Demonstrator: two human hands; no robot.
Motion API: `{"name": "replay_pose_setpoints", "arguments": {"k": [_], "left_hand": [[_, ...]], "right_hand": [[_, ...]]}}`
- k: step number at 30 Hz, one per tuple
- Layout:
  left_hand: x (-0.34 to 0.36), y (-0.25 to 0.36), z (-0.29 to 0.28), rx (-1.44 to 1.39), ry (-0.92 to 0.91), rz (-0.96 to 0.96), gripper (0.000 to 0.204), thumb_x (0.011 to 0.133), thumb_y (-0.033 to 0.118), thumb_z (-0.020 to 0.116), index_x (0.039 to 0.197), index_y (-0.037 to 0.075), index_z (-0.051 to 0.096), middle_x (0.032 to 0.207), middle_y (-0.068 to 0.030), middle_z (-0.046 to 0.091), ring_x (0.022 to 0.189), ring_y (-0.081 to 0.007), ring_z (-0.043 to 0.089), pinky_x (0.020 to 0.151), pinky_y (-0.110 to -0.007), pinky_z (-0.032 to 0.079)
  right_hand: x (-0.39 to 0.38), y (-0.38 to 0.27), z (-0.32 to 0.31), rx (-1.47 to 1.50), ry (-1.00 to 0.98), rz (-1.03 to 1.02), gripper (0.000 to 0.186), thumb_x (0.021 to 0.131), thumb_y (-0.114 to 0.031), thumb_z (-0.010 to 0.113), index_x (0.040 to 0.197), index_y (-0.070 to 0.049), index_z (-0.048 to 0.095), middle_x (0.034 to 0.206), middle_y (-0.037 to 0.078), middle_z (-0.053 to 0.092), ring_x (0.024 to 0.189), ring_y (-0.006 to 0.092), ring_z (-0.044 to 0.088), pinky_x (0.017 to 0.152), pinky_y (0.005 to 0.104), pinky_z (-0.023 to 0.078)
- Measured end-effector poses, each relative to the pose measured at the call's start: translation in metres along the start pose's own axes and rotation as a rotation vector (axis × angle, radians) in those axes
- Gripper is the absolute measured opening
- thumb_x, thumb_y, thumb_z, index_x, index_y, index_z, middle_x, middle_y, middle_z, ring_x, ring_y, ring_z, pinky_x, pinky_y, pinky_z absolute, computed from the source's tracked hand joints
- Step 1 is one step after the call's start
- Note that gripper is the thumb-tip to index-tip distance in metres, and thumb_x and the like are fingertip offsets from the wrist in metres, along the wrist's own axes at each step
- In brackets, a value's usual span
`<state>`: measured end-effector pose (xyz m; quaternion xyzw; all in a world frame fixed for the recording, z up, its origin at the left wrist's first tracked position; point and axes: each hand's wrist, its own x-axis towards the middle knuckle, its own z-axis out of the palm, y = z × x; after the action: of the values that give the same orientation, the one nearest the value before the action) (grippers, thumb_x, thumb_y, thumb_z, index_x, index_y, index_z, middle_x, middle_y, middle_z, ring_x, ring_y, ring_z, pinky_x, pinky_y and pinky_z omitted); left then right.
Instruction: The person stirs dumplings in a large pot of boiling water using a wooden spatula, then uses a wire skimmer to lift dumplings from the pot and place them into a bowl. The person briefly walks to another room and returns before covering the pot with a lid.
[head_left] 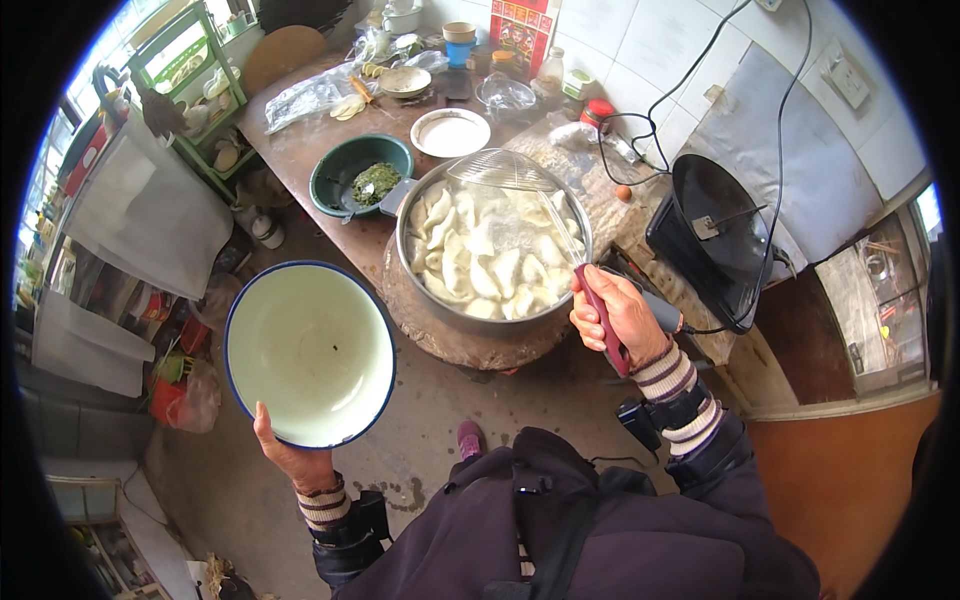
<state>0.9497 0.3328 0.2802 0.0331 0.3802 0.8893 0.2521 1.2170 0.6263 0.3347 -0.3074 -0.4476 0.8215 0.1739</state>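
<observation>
In my left hand (295, 455) is a white enamel basin (310, 350) with a blue rim, gripped at its near edge, thumb over the rim. Nothing but a small dark speck shows inside it. My right hand (622, 318) is wrapped round the dark red handle of a wire skimmer (505, 170). The skimmer's mesh head lies over the far side of a wide metal pot (478, 322). Many pale dumplings (482, 272) crowd the pot, with foamy, steaming water between them. A grey side handle sticks out on each side of the pot, the right one close behind my right hand.
Left of the pot stands a dark green bowl (328, 190) with chopped greens, and behind it a white plate (450, 133). A black wok (712, 235) leans at the right, with a black cable (783, 150) hanging past it. A green shelf rack (205, 90) stands far left.
</observation>
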Motion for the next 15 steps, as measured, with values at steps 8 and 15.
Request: {"name": "replay_pose_setpoints", "arguments": {"k": [8, 15], "left_hand": [[-0.003, 0.001, 0.0, -0.001, 0.029, -0.002, 0.047, 0.091, 0.033, 0.051, 0.123, 0.0, 0.048, 0.117, -0.0098, 0.057, 0.106, -0.0233, 0.056, 0.091, -0.039, 0.046], [-0.004, -0.001, 0.0, -0.019, 0.028, -0.02, 0.047, 0.09, 0.033, 0.051, 0.123, 0.0, 0.048, 0.117, -0.0096, 0.057, 0.106, -0.0236, 0.056, 0.091, -0.039, 0.046]], "right_hand": [[0.029, 0.0, -0.016, -0.106, -0.031, 0.042, 0.032, 0.099, -0.037, 0.042, 0.094, -0.006, 0.047, 0.063, -0.001, 0.043, 0.049, 0.0079, 0.041, 0.043, 0.0235, 0.038], [0.026, 0.006, -0.034, -0.082, 0.036, 0.086, 0.032, 0.098, -0.037, 0.043, 0.094, -0.006, 0.047, 0.061, -0.001, 0.04, 0.048, 0.0079, 0.039, 0.04, 0.022, 0.034]]}}
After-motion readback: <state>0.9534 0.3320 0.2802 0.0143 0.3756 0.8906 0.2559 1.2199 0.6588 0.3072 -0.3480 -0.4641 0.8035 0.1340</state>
